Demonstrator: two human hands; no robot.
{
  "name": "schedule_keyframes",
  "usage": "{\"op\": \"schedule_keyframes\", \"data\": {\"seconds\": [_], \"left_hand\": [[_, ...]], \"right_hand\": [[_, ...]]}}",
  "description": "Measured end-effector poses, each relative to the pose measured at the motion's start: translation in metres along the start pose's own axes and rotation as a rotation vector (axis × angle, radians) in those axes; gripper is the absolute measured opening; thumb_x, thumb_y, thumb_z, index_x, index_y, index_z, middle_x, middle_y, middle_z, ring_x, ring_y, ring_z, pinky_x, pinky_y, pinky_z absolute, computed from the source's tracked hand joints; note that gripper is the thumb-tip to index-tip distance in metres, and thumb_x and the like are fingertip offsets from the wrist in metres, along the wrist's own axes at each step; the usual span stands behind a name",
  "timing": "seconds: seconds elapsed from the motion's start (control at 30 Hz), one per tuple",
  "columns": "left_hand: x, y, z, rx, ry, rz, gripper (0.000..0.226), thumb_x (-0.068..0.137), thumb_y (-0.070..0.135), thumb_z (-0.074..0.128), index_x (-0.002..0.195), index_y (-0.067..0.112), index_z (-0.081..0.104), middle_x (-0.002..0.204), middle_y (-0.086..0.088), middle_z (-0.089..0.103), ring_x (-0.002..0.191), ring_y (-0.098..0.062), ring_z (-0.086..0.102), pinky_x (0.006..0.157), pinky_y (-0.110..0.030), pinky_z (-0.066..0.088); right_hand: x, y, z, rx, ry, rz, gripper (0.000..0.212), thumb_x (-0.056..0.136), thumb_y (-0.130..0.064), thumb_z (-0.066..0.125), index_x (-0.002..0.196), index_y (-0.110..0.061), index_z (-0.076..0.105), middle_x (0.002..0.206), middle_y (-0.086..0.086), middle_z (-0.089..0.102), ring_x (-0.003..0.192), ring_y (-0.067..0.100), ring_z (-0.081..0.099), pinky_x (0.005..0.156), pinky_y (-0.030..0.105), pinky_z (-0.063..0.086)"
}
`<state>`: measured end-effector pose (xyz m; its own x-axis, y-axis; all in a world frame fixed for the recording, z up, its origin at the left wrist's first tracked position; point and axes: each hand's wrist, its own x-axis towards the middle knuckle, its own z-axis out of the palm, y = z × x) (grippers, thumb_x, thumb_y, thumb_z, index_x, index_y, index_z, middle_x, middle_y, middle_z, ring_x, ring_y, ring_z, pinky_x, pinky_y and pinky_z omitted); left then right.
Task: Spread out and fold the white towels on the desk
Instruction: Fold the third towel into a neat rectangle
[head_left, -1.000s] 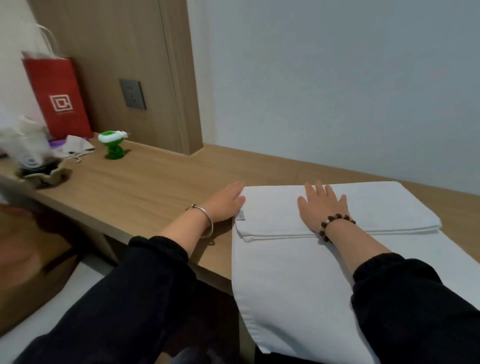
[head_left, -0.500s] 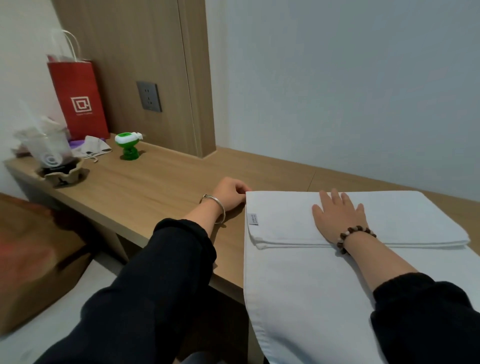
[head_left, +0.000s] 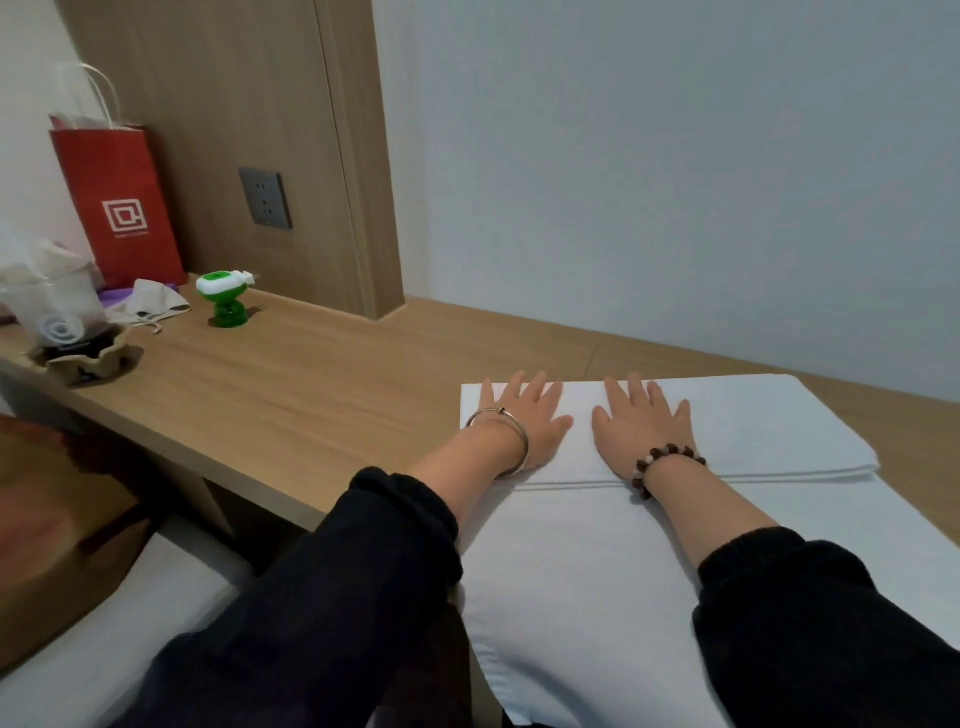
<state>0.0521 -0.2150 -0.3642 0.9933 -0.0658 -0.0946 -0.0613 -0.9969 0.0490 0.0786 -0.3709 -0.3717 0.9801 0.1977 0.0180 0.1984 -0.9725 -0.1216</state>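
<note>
On the right part of the wooden desk (head_left: 311, 395) lies my white towel (head_left: 779, 421). Its far part is folded into a thick band. Its near part hangs over the front edge of the desk, toward me.

I think that hanging part could drag the whole towel down off the desk if I lift both hands at once. I also think a hard push could make the top layer slide. Then the band would go crooked or get bumps.

The band's long side runs left to right, along the wall. Its folded edge faces me.

My left hand (head_left: 524, 421) rests near the band's left end. My right hand (head_left: 644, 423) rests just beside it, and the two do not touch. Both hands lie flat with the fingers straight and spread. They press down on the towel and grip nothing.
</note>
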Motion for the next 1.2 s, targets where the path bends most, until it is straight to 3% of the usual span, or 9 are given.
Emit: {"op": "schedule_keyframes", "data": {"seconds": [0.13, 0.27, 0.4, 0.53, 0.67, 0.77, 0.97, 1.1, 1.2], "left_hand": [[0.0, -0.006, 0.003, -0.022, 0.033, 0.012, 0.055, 0.1, 0.042, 0.015, 0.151, 0.024, 0.004, 0.159, 0.005, -0.004, 0.146, -0.02, -0.006, 0.113, -0.052, -0.004], [0.009, -0.011, -0.021, -0.106, 0.0, 0.024, 0.05, 0.099, 0.03, 0.038, 0.147, 0.024, 0.025, 0.153, 0.0, 0.027, 0.139, -0.022, 0.027, 0.113, -0.042, 0.019], [0.022, -0.013, -0.056, -0.157, -0.129, 0.021, 0.058, 0.087, 0.03, 0.064, 0.139, 0.021, 0.039, 0.137, -0.002, 0.049, 0.115, -0.022, 0.051, 0.092, -0.031, 0.04], [0.04, -0.009, -0.073, 0.007, -0.303, -0.107, 0.057, 0.08, 0.042, 0.068, 0.13, 0.024, 0.045, 0.123, 0.001, 0.057, 0.101, -0.025, 0.056, 0.083, -0.037, 0.046], [0.055, -0.011, -0.078, 0.18, -0.291, -0.074, 0.022, 0.067, 0.03, 0.064, 0.085, 0.018, 0.063, 0.085, 0.002, 0.064, 0.076, -0.022, 0.063, 0.075, -0.035, 0.056], [0.062, -0.017, -0.092, 0.144, -0.175, -0.093, 0.016, 0.068, 0.025, 0.071, 0.075, 0.015, 0.06, 0.074, 0.002, 0.057, 0.072, -0.023, 0.06, 0.068, -0.032, 0.053], [0.057, -0.06, -0.118, 0.176, 0.371, -0.225, 0.023, 0.083, 0.012, 0.06, 0.106, 0.012, 0.063, 0.104, -0.007, 0.058, 0.097, -0.028, 0.057, 0.069, -0.032, 0.039], [0.034, -0.081, -0.125, 0.211, 0.546, -0.231, 0.019, 0.085, 0.009, 0.058, 0.103, 0.008, 0.061, 0.104, -0.009, 0.053, 0.099, -0.03, 0.052, 0.067, -0.033, 0.035], [0.009, -0.085, -0.116, 0.212, 0.616, -0.181, 0.014, 0.083, 0.007, 0.058, 0.097, 0.008, 0.06, 0.099, -0.009, 0.053, 0.094, -0.03, 0.052, 0.063, -0.033, 0.033]], "right_hand": [[0.004, 0.006, -0.004, -0.005, -0.079, -0.043, 0.054, 0.099, -0.036, 0.015, 0.152, -0.027, 0.005, 0.16, 0.0, -0.005, 0.146, 0.021, -0.003, 0.115, 0.051, -0.001], [0.024, 0.032, -0.038, 0.012, -0.203, -0.222, 0.05, 0.098, -0.013, 0.035, 0.147, -0.014, 0.026, 0.155, 0.008, 0.023, 0.141, 0.024, 0.023, 0.111, 0.037, 0.019], [0.05, 0.048, -0.069, -0.191, -0.297, -0.252, 0.066, 0.089, -0.029, 0.063, 0.146, -0.02, 0.031, 0.149, 0.004, 0.036, 0.133, 0.024, 0.038, 0.106, 0.031, 0.032], [0.075, 0.045, -0.081, -0.396, -0.42, -0.256, 0.063, 0.08, -0.042, 0.067, 0.135, -0.023, 0.045, 0.134, 0.0, 0.05, 0.116, 0.024, 0.054, 0.094, 0.035, 0.047], [0.093, 0.056, -0.087, -0.428, -0.441, -0.187, 0.042, 0.062, -0.036, 0.071, 0.101, -0.022, 0.063, 0.097, -0.002, 0.068, 0.079, 0.017, 0.066, 0.073, 0.031, 0.057], [0.097, 0.052, -0.094, -0.374, -0.33, -0.163, 0.021, 0.061, -0.028, 0.073, 0.076, -0.016, 0.066, 0.068, 0.001, 0.064, 0.057, 0.018, 0.06, 0.056, 0.029, 0.051], [0.108, 0.014, -0.119, -0.362, 0.296, -0.23, 0.014, 0.083, -0.016, 0.057, 0.095, -0.012, 0.065, 0.092, 0.006, 0.061, 0.087, 0.027, 0.057, 0.07, 0.028, 0.036], [0.101, -0.007, -0.13, -0.295, 0.436, -0.262, 0.02, 0.086, -0.017, 0.056, 0.105, -0.012, 0.058, 0.109, 0.009, 0.053, 0.103, 0.03, 0.051, 0.081, 0.035, 0.037], [0.083, -0.008, -0.125, -0.21, 0.451, -0.288, 0.014, 0.086, -0.014, 0.054, 0.099, -0.012, 0.052, 0.102, 0.01, 0.058, 0.091, 0.03, 0.055, 0.071, 0.033, 0.036]]}}
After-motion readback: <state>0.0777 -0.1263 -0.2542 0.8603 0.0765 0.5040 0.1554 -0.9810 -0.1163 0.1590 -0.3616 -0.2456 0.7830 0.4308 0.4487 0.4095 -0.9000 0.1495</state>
